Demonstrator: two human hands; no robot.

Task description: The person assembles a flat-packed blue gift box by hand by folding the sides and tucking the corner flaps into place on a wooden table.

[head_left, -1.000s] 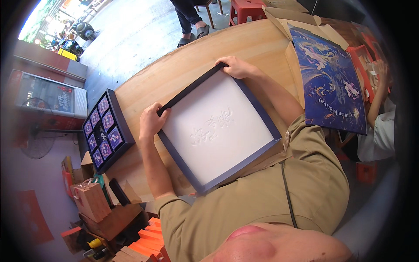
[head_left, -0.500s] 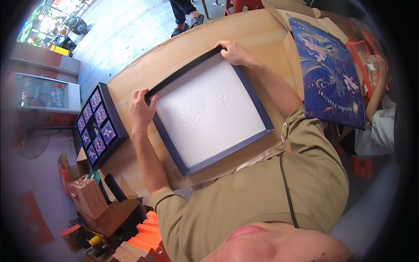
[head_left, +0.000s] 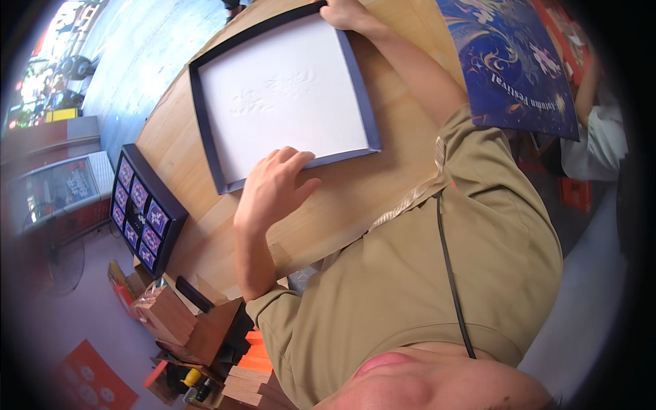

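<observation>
A shallow square box lid (head_left: 287, 113) lies with its white inside facing up and dark blue walls around it. Raised marks show through the white lining. My right hand (head_left: 345, 14) is closed on its far right corner, partly cut off by the picture's top edge. At the near wall, my left hand (head_left: 273, 186) is open, thumb apart, fingers laid over or just above the rim; firm contact cannot be made out. Left of the lid stands a dark blue box (head_left: 145, 212) with several purple patterned square packs in compartments.
The wooden table (head_left: 403, 160) carries all this. At the right hangs a blue decorated bag or panel (head_left: 512, 68), with a co-worker's arm (head_left: 589, 89) beyond it. Below left are a black oblong object (head_left: 194, 294), a brown carton (head_left: 166, 314) and orange boxes (head_left: 256, 352).
My left hand has left the lid's far left corner and come to its near wall. My right hand keeps the far right corner. The lid sits farther up and left in view; the view has shifted.
</observation>
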